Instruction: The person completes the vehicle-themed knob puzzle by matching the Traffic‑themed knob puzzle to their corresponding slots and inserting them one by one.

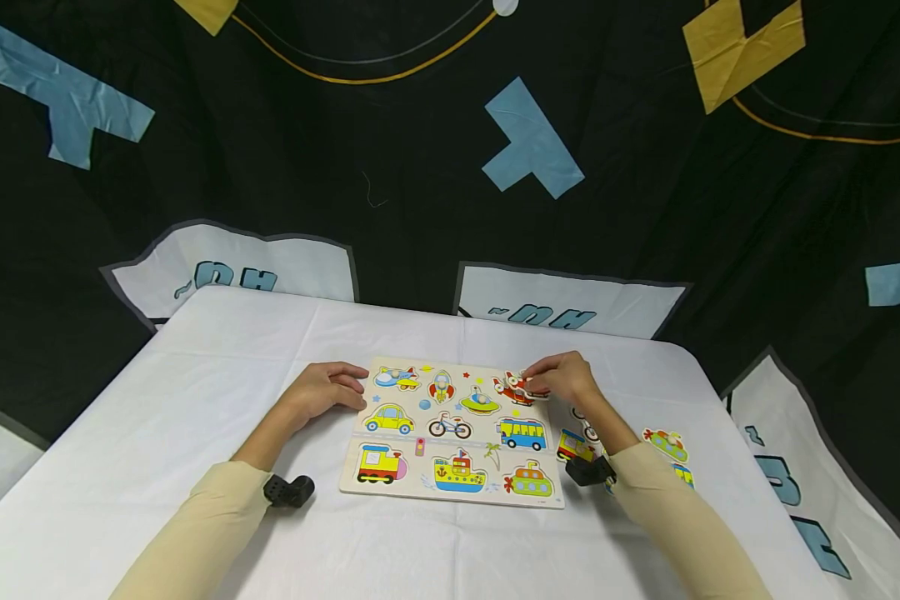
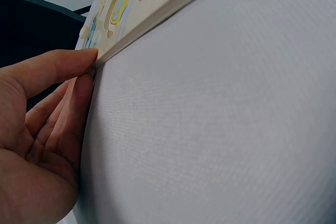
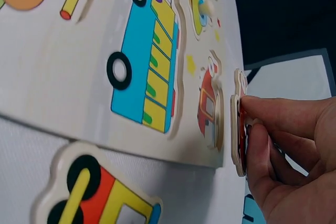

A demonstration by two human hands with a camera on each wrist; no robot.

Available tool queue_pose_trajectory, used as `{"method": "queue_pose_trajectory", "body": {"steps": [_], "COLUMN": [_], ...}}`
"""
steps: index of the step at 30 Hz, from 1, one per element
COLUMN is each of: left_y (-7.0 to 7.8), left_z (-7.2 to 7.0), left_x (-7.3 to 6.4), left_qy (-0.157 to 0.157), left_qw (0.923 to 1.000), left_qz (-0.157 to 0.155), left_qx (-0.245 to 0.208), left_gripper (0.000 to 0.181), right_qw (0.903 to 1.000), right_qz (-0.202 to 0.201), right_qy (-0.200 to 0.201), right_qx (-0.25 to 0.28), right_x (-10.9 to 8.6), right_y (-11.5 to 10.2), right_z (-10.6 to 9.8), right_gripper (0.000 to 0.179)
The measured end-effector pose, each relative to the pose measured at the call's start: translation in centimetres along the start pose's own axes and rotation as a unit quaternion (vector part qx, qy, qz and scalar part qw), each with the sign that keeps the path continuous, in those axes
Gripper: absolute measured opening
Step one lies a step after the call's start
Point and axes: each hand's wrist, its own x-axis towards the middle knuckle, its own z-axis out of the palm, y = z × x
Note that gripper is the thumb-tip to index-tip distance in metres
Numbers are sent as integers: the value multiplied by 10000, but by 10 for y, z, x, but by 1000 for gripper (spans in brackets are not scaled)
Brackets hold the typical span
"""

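Note:
A wooden puzzle board [image 1: 420, 487] with printed vehicles lies on the white table. My left hand [image 1: 322, 390] is at its upper left edge; in the left wrist view, the thumb and a finger pinch that edge. Near the upper right corner, my right hand [image 1: 567, 379] holds a red helicopter puzzle piece [image 3: 239, 135] between thumb and fingers. The piece is tilted up on edge and stands slightly apart from the board, beside the helicopter recess [image 3: 208, 108]. The fingers hide part of its printed face.
Loose pieces lie right of the board, among them a train piece [image 1: 573, 446] and a submarine piece [image 1: 666, 444]; my right forearm covers some. White cloth covers the table [image 1: 390, 550]. Behind it hangs a black curtain [image 1: 420, 167] with blue and yellow shapes.

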Motion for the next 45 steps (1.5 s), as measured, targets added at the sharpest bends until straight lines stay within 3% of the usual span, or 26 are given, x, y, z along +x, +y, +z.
{"method": "queue_pose_trajectory", "body": {"steps": [12,22,45], "left_y": [2,5,-1], "left_z": [0,0,1], "left_x": [-2,-2,0], "left_qy": [7,17,88], "left_qw": [10000,10000,10000], "left_qz": [81,-52,-27], "left_qx": [-16,-12,19], "left_gripper": [57,57,57], "right_qw": [10000,9999,9999], "right_qz": [22,87,130], "right_qy": [-40,-110,3], "right_qx": [1,-50,-30], "right_x": [1,4,7], "right_y": [-3,-3,1], "right_z": [12,18,25], "right_gripper": [13,14,14]}}
